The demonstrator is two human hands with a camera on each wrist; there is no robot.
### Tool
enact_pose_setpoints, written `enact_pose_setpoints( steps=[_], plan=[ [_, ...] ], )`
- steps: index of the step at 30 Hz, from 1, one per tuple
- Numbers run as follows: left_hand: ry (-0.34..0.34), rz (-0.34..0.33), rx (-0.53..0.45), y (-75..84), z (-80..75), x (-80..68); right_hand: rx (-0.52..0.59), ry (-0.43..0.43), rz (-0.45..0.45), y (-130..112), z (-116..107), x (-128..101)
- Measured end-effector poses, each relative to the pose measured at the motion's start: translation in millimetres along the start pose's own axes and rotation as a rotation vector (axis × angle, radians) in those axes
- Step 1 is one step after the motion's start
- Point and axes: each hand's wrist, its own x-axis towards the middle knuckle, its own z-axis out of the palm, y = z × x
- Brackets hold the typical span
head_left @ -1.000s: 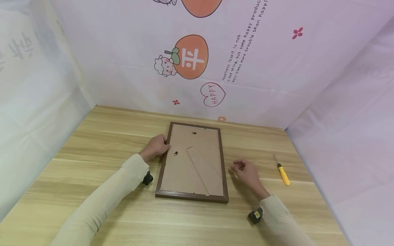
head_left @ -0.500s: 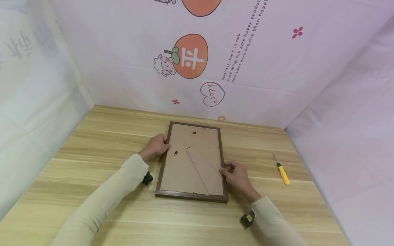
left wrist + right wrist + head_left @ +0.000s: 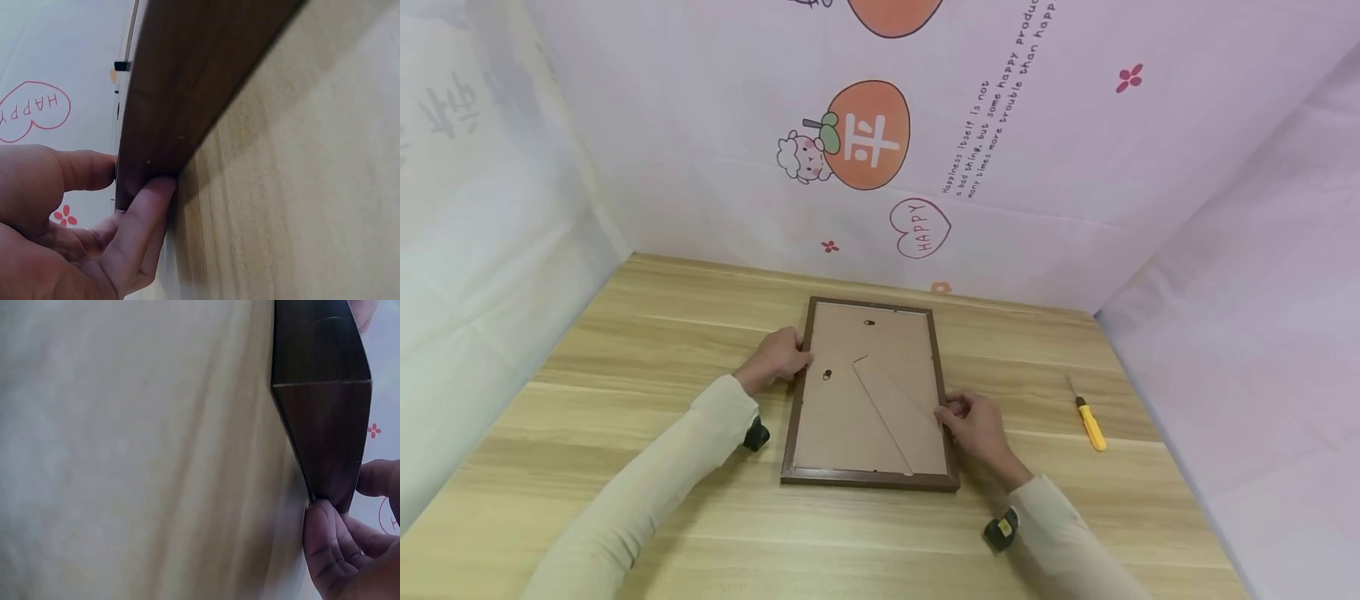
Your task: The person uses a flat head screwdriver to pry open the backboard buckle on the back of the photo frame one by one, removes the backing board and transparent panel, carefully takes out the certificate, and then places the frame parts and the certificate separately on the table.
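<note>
A brown frame (image 3: 870, 396) is lying back-up in the middle of a wooden table (image 3: 625, 350), its long sides running away from the person. Its cardboard back (image 3: 850, 417) is showing a folded stand (image 3: 898, 417) slanting across it and two small metal hangers, one near the far edge and one near the left edge.

The left hand (image 3: 778, 357) is gripping the frame's left rail, roughly a third of the way down from the far corner. In the left wrist view the thumb (image 3: 84, 170) is lying over the top of the frame (image 3: 187, 94) while a finger (image 3: 147, 212) is pressing against its outer side — a pinch on the rail. The right hand (image 3: 973, 423) is holding the right rail nearer the person; the right wrist view is showing fingers (image 3: 325, 550) curling against the dark outer edge of the frame (image 3: 322, 412), close to its near corner, with another fingertip resting above.

Both forearms are wearing cream sleeves (image 3: 647, 483), each with a small dark camera strapped at the wrist.

Well to the right of the frame a yellow-handled screwdriver (image 3: 1088, 419) is lying on the table, apart from both hands. Behind the table a pale sheet (image 3: 1037, 167) is hanging — printed with an orange fruit, a heart reading HAPPY and lines of text.
</note>
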Motion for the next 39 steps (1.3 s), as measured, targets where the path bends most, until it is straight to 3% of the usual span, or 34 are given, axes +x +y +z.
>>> enact_pose_setpoints(
  steps=[10,18,22,26,30,36,39],
  plan=[
    [-0.081,-0.055,-0.112,-3.2,0.8,-5.7,-0.085,-0.010,-0.075,2.2,-8.5,8.2],
    [-0.090,-0.066,-0.168,-4.8,6.1,-14.5,-0.102,-0.018,-0.095,4.8,-12.8,12.5],
    [-0.115,-0.068,-0.166,-8.6,1.2,-16.0,-0.099,-0.024,-0.105,7.2,-11.5,14.4],
    [-0.042,-0.084,-0.076,-6.5,-15.4,-13.1,-0.090,-0.035,-0.113,6.9,-10.4,16.0],
    [0.037,-0.056,0.021,2.1,-31.7,-4.8,-0.087,-0.043,-0.102,5.3,-11.4,17.7],
    [0.120,0.003,0.234,8.2,-40.6,12.8,-0.122,-0.062,-0.099,4.7,-12.5,22.3],
    [0.130,0.012,0.279,7.4,-41.8,17.7,-0.131,-0.078,-0.107,4.1,-12.6,24.6]
  ],
)
